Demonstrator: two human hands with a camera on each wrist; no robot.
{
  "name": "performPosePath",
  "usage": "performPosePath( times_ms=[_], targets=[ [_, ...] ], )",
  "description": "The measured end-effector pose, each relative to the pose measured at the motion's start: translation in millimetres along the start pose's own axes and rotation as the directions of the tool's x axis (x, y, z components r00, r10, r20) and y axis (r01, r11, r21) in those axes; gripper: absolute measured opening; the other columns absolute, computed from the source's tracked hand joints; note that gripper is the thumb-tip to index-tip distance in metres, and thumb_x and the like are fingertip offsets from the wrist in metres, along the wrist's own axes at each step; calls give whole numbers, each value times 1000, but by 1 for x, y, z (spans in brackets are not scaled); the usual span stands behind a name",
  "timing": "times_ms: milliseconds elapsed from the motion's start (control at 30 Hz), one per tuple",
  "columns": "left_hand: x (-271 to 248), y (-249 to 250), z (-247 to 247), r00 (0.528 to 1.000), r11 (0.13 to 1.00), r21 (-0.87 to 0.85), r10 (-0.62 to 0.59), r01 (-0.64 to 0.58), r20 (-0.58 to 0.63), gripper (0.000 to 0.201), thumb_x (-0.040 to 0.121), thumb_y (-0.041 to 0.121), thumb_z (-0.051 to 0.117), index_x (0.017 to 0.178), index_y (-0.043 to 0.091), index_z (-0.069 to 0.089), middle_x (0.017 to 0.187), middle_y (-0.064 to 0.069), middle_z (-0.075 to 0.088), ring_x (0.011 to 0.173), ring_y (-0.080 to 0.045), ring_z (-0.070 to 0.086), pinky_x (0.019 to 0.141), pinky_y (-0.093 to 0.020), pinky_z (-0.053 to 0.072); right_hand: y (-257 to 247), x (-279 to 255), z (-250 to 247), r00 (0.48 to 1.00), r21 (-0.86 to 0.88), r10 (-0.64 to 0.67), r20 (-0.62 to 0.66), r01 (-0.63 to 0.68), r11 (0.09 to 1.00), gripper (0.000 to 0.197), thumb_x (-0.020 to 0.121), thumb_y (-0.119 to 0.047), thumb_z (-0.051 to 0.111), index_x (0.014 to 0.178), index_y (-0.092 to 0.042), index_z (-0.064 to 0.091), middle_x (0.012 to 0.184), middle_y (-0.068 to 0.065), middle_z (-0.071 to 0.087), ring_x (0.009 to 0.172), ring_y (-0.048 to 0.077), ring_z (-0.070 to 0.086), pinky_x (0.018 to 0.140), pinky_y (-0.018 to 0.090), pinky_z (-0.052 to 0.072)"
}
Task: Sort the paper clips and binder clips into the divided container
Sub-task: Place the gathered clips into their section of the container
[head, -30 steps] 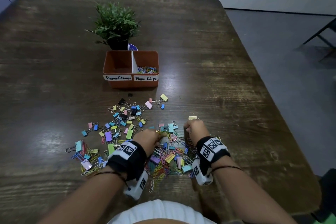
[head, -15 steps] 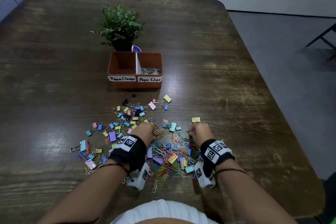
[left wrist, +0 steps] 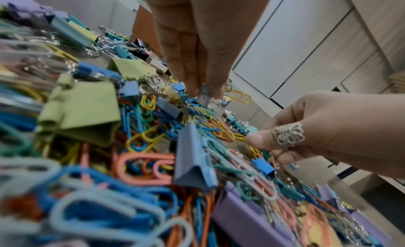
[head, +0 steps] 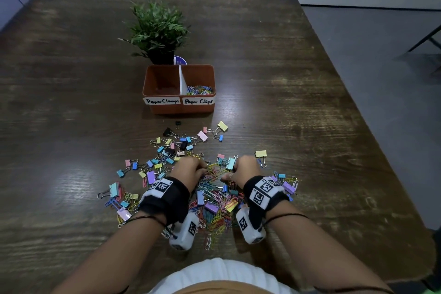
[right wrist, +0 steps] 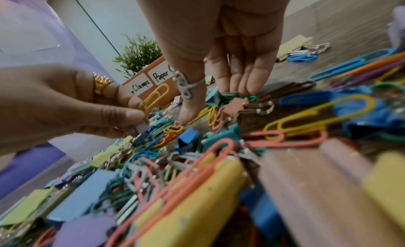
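Left hand (right wrist: 72, 103) pinches a yellow wire paper clip (right wrist: 156, 95) over the tangled pile; right hand (head: 245, 169) dips spread fingertips among the clips (light, springy, snag-prone: lift by one loop). Beyond, the orange divided container (head: 179, 107) waits.
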State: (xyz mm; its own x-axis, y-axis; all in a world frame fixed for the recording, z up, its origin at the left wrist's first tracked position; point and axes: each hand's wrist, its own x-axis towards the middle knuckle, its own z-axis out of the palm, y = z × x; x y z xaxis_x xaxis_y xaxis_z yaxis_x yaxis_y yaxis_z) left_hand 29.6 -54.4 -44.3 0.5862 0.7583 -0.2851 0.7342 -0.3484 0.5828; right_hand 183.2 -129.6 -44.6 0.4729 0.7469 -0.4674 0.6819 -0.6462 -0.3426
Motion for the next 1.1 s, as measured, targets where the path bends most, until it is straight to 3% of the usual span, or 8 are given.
performPosePath(
  times_ms=[167, 367, 500, 600, 700, 767, 867, 1100],
  targets=[
    [3, -1, -3, 997, 987, -137, -81, 80, -2, 10, 88, 11, 61, 94, 4, 65, 93, -11, 68, 82, -22, 64, 76, -36, 56, -10, 2, 8, 997, -148, -75, -7, 73, 986, 16, 86, -12, 62, 96, 1, 66, 102, 15, 64, 95, 27, 61, 80, 31, 50],
    [2, -3, -12, 998, 998, -31, -60, 60, -14, 11, 86, 23, 64, 80, 14, 62, 111, -2, 47, 76, -9, 54, 55, -17, 50, -5, -3, 4, 988, -180, -135, 73, 146, 973, 18, 88, -2, 54, 102, -2, 65, 105, 14, 64, 99, 27, 61, 84, 31, 50],
    [2, -1, -16, 998, 995, -79, -65, 65, 2, 19, 83, 23, 68, 67, 16, 59, 85, 0, 55, 66, -4, 55, 49, -7, 46, 10, 0, -2, 981, -19, -156, 112, 159, 987, 23, 86, 1, 48, 98, -6, 66, 99, 8, 64, 90, 23, 59, 86, 29, 48],
    [2, 1, -15, 996, 991, -111, -74, 78, 42, 20, 83, 16, 68, 65, 15, 60, 72, 3, 60, 61, -4, 57, 47, -7, 46, 17, -3, -5, 975, 85, -203, 87, 196, 977, 25, 88, 4, 44, 100, -5, 65, 92, 6, 64, 81, 15, 60, 72, 16, 47],
    [2, 2, -13, 993, 993, -57, -96, 100, 74, 17, 82, 15, 69, 68, 15, 61, 68, 5, 58, 65, -11, 58, 58, -16, 51, 3, -7, -6, 953, 75, -293, 70, 288, 955, 29, 90, 0, 46, 113, -8, 62, 99, 4, 62, 92, 18, 58, 79, 21, 46],
    [1, 3, -11, 991, 994, -40, -98, 102, 91, 10, 82, 10, 69, 91, 9, 65, 70, 2, 58, 69, -14, 58, 71, -27, 55, -12, -4, -4, 936, -2, -326, 132, 329, 944, 33, 92, -2, 45, 122, -9, 57, 117, 10, 60, 107, 22, 56, 93, 29, 45],
    [3, 6, -5, 993, 994, 91, -73, 65, 91, 36, 83, 15, 68, 118, 10, 59, 87, -4, 64, 83, -18, 59, 86, -31, 52, -28, 2, 2, 938, -155, -316, 142, 336, 929, 32, 92, -3, 45, 122, -8, 57, 120, 16, 57, 109, 29, 55, 94, 36, 46],
    [9, 19, 4, 983, 940, 342, -68, 6, 168, 29, 87, 21, 63, 110, 4, 60, 116, -12, 54, 104, -28, 57, 90, -36, 48, -31, -1, 6, 919, -281, -379, 106, 393, 876, 28, 92, 1, 42, 116, 0, 56, 121, 18, 51, 110, 33, 53, 90, 37, 45]
  ],
)
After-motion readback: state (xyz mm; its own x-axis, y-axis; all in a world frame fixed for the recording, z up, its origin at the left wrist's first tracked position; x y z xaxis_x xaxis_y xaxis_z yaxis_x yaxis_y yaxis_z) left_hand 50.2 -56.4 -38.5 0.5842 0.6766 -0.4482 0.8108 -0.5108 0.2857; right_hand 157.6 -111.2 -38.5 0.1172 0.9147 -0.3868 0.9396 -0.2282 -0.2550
